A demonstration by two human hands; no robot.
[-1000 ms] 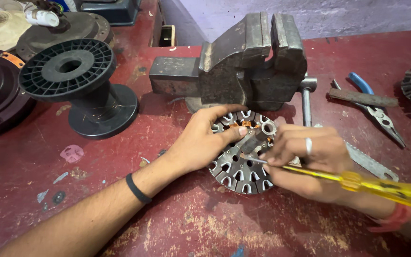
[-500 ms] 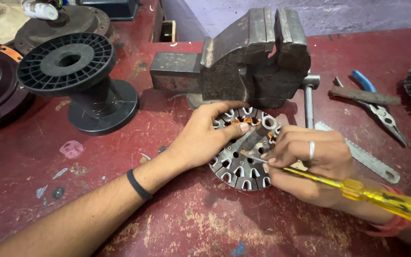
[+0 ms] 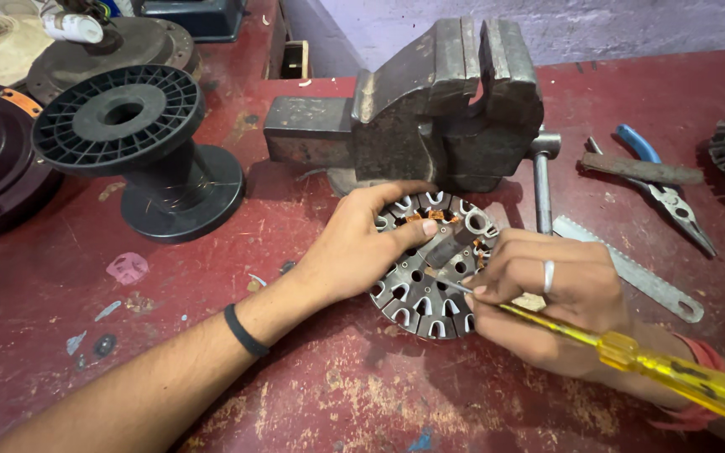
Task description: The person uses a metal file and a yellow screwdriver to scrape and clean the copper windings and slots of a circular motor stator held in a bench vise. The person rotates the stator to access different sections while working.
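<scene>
Stator core [image 3: 425, 289], a round slotted metal disc with copper-coloured scraps in its upper slots, lies flat on the worn red workbench [image 3: 312, 394], just in front of the grey bench vise [image 3: 438, 101]. Left hand [image 3: 362, 243] rests on the disc's left and upper part, fingers spread loosely over the slots, thumb pressing near the centre; a black band circles that wrist. Right hand [image 3: 551, 294], wearing a ring, is closed around a yellow-handled screwdriver [image 3: 631, 356] in a pinching grip, and the thin shaft points left, its tip touching the disc near the middle. Black plastic spool [image 3: 140, 143] stands upright at the left, well apart from the disc. Blue-handled pliers [image 3: 665, 189] and a flat toothed metal strip [image 3: 631, 273] lie to the right, beyond the vise handle [image 3: 543, 189].
</scene>
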